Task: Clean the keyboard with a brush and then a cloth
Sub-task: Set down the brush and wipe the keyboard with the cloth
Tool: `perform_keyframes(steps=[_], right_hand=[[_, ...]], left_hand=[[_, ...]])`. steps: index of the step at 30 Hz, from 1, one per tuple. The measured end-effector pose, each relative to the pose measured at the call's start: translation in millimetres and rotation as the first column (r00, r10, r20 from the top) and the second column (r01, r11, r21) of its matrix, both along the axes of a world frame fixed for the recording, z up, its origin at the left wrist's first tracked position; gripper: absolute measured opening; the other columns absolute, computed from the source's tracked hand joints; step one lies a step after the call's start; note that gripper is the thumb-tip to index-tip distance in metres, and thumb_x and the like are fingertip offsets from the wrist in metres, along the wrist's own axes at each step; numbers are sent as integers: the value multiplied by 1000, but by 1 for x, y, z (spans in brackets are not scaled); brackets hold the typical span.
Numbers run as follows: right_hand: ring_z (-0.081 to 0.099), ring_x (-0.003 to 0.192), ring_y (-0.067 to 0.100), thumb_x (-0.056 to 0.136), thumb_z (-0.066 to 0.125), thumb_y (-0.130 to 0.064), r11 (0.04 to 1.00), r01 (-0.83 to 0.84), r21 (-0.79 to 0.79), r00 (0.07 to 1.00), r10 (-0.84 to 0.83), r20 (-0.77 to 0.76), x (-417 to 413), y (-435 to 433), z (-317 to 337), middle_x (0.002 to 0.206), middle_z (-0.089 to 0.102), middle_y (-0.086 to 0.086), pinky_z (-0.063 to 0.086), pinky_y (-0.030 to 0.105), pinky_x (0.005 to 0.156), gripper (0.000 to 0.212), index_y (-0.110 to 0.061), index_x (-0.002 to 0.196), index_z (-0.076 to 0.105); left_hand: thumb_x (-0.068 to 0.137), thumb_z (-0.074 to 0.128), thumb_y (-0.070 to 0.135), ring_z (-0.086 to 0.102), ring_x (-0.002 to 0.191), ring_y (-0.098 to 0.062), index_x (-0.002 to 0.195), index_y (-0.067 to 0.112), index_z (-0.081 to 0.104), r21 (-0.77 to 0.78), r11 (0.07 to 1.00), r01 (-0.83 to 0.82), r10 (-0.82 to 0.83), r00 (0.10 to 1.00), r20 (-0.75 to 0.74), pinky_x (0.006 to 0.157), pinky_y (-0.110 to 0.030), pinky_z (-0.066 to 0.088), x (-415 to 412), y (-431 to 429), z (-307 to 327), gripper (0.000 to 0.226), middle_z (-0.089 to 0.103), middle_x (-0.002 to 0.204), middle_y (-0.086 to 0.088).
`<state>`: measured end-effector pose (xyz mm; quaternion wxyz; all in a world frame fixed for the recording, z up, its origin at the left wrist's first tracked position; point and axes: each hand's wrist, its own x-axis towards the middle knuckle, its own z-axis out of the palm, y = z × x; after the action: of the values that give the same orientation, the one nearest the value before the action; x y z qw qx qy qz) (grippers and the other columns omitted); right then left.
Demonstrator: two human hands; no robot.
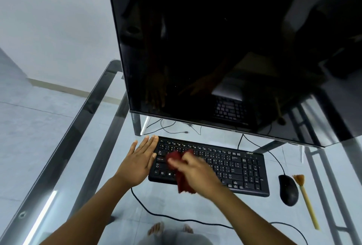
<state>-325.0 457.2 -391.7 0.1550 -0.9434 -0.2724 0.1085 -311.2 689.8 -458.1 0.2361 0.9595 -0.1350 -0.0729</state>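
— Nearest to me, what do you see?

— Both forearms reaching out from the bottom edge, and under the glass surface [64, 142], my bare feet [156, 228] on the floor. A black cable [156, 213] curls across the glass between my arms.

— Where is the keyboard?

— Black keyboard [235, 166] lies flat on the surface, just in front of the dark monitor [215, 48], angled a little so its right end sits closer to me.

— And your left hand?

— My left hand [137, 162] is released, palm down, fingers straight and together. It lies against the keyboard's left end, fingertips near the top left corner.

— The right?

— My right hand [197, 172] has its grip clenched on the red cloth [176, 158]. It is blurred, so I cannot make out each finger. One part of the cloth is bunched on the keys at the left half of the keyboard; another part hangs below my palm over the front edge.

— The brush?

— Lying on the surface at the far right, well apart from both hands. The brush [306, 197] has a pale yellow handle and a tuft of brownish bristles pointing away from me. It lies just beside a black mouse [288, 189], which sits between it and the keyboard.

— Anything on the screen?

— It is unlit; faint reflections of my hands and the keys show in it.
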Motion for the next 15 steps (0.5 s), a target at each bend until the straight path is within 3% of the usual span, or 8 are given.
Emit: perform_keyframes(steps=[2, 4, 6, 8, 9, 12, 13, 15], right_hand=[[60, 75, 13, 99, 49, -35, 963, 258, 74, 964, -262, 38, 12, -14, -4, 103, 55, -6, 43, 17, 56, 28, -36, 126, 56], [56, 87, 15, 100, 47, -21, 928, 368, 61, 926, -372, 71, 7, -14, -9, 111, 49, -6, 50, 22, 69, 43, -33, 141, 45], [52, 93, 23, 97, 52, -19, 982, 186, -38, 982, -184, 39, -14, -1, -10, 115, 50, -4, 53, 31, 71, 51, -37, 143, 39], [51, 87, 22, 96, 55, -24, 984, -135, -114, 991, 137, 7, -27, 3, -5, 108, 52, -3, 43, 27, 64, 51, -41, 140, 39], [53, 83, 19, 96, 54, -31, 977, -187, -99, 982, 186, -12, -23, -3, -5, 105, 54, -4, 40, 24, 63, 42, -43, 135, 43], [63, 72, 15, 97, 48, -46, 991, 135, 5, 988, -135, 72, -7, -21, -7, 98, 60, -4, 53, 26, 58, 30, -35, 123, 57], [62, 77, 18, 99, 48, -36, 958, 274, 82, 959, -278, 54, -6, -21, -10, 104, 57, -4, 56, 31, 65, 35, -33, 133, 53], [57, 92, 22, 97, 53, -20, 967, 254, 3, 966, -254, 50, -13, -11, -12, 116, 49, -3, 56, 36, 77, 49, -33, 143, 41]], left_hand=[[93, -6, 52, -5, 146, -6, 152, 27, -5, 18, 1000, 6, -6, 1000, -6, 119, -33, -7, 0, -1, 3, 63, 4, 159, 11], [92, -7, 52, -6, 146, -7, 152, 27, -5, 19, 1000, 0, 1, 1000, -10, 118, -32, -8, -1, -4, 4, 64, 2, 158, 11], [92, -6, 51, -6, 145, -7, 152, 27, -4, 16, 1000, -17, 18, 1000, -11, 117, -33, -8, -2, -5, 4, 64, 2, 158, 11], [94, -4, 50, -5, 145, -8, 152, 27, -3, 9, 1000, -24, 24, 1000, -2, 118, -34, -7, -3, -6, 3, 62, 3, 158, 11], [95, -3, 49, -4, 145, -8, 152, 27, -3, 3, 1000, -22, 22, 1000, 0, 118, -35, -6, -3, -5, 3, 61, 5, 158, 10], [95, -2, 49, -4, 145, -7, 152, 27, -2, -13, 1000, -13, 13, 1000, -11, 118, -35, -5, -1, -4, 2, 61, 6, 159, 10], [95, -2, 50, -4, 145, -7, 152, 28, -2, -14, 1000, -15, 15, 1000, -11, 118, -34, -6, 0, -4, 1, 62, 6, 159, 10], [94, -2, 50, -4, 145, -7, 152, 28, -2, -12, 1000, -22, 22, 1000, -8, 118, -34, -7, -1, -4, 0, 62, 7, 159, 11]])
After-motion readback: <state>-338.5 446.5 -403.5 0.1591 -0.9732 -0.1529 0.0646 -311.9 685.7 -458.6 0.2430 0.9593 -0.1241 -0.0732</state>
